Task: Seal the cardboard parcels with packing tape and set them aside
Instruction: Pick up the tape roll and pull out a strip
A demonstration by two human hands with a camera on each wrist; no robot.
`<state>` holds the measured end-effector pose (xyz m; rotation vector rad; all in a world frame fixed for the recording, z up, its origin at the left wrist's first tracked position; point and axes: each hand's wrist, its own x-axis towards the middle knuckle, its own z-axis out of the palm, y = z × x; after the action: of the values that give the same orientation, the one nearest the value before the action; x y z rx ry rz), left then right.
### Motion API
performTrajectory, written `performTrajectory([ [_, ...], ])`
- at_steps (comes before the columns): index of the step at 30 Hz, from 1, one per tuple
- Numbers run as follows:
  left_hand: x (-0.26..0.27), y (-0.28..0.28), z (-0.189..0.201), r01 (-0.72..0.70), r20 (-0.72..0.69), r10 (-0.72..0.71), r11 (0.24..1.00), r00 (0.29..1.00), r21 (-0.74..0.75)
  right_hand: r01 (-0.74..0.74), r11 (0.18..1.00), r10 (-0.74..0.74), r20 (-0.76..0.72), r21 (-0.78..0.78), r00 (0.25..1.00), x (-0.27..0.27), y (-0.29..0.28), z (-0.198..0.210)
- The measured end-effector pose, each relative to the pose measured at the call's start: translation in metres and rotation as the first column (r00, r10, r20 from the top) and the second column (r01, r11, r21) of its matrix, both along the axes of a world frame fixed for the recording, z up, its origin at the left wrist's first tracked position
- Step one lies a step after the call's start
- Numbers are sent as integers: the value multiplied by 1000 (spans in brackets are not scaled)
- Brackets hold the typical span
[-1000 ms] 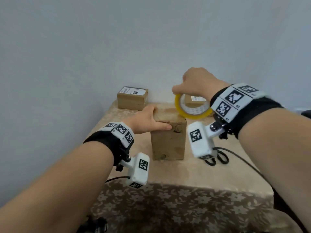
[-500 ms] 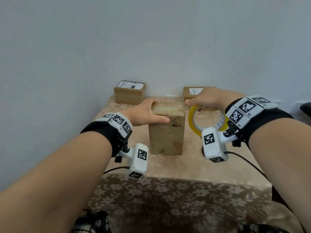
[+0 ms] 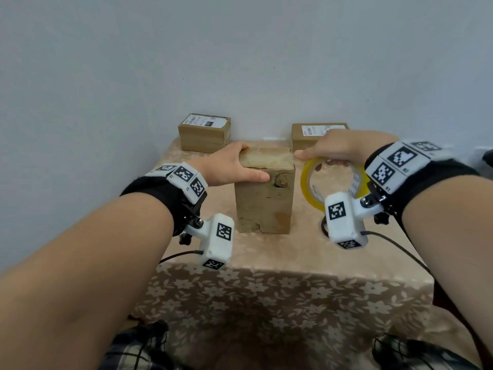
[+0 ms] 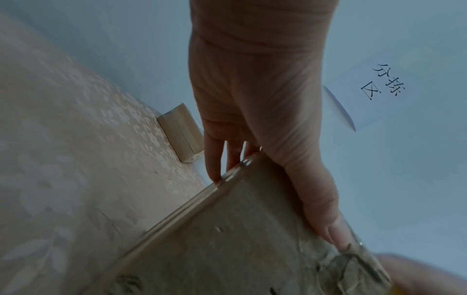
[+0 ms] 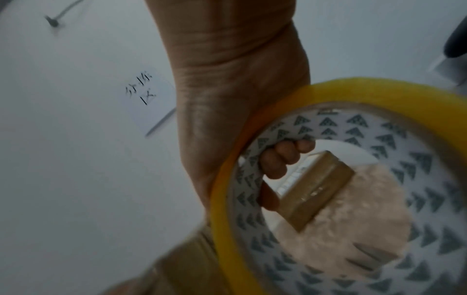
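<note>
A tall brown cardboard parcel (image 3: pixel 265 198) stands upright mid-table, with shiny tape across its top. My left hand (image 3: pixel 234 169) grips its upper left corner, thumb along the front face, fingers over the back edge (image 4: pixel 215 159). My right hand (image 3: pixel 338 149) holds a yellow tape roll (image 3: pixel 309 188) just right of the parcel, fingers curled through the roll's core (image 5: pixel 283 157), forefinger reaching to the parcel's top right edge. The roll (image 5: pixel 252 179) hangs on edge beside the parcel's right side.
Two flat labelled parcels sit against the wall: one back left (image 3: pixel 204 132) and one back right (image 3: pixel 314 133), partly behind my right hand. The floral tablecloth (image 3: pixel 266 289) drapes over the front edge. A black cable (image 3: pixel 394 244) trails at the right.
My right hand has carried the tape roll from above the parcel's top down to its right side. My left hand has kept its grip on the parcel.
</note>
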<state>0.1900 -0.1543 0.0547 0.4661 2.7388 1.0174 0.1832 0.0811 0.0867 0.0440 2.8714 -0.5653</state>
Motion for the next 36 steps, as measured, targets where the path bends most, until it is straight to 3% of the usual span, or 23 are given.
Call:
performTrajectory([
  [3, 0, 1, 1, 14, 8, -14, 1000, 1000, -17, -24, 1000, 24, -5, -18, 1000, 5, 0, -16],
  [7, 3, 2, 16, 106, -26, -119, 951, 993, -290, -27, 996, 21, -70, -86, 997, 11, -4, -22],
  [9, 1, 5, 23, 112, -92, -208, 790, 974, -603, -52, 998, 48, -85, -46, 995, 13, -6, -20],
  [11, -5, 14, 23, 89, -107, -273, 617, 956, -782, -63, 998, 61, -104, -13, 993, 13, -8, -18],
  [13, -8, 28, 21, 102, -97, -288, 604, 953, -790, -59, 998, 61, -110, 19, 992, 13, -9, -17],
  [17, -14, 51, 15, 174, -145, -359, 719, 922, -673, -61, 989, 77, -123, 134, 989, 12, -13, -11],
  [21, -12, 57, 10, 185, -207, -340, 825, 917, -535, -62, 972, 100, -157, 226, 983, 13, -16, -4],
  [25, -10, 45, 16, 153, -343, -249, 947, 906, -283, -30, 996, 54, -292, 86, 955, 16, -18, 1],
  [28, -5, 37, 11, 100, -389, -108, 994, 915, -42, -28, 999, 34, -508, 21, 861, 16, -25, 23],
  [30, -1, 33, 1, 45, -352, 18, 984, 936, 171, -16, 999, -16, -607, -47, 795, 18, -29, 40],
  [33, 2, 31, -22, -30, -218, 147, 885, 965, 465, -27, 986, -86, -629, -167, 772, 20, -33, 52],
  [36, 6, 28, -52, -51, -90, 120, 833, 989, 551, -37, 968, -119, -579, -250, 807, 21, -42, 39],
])
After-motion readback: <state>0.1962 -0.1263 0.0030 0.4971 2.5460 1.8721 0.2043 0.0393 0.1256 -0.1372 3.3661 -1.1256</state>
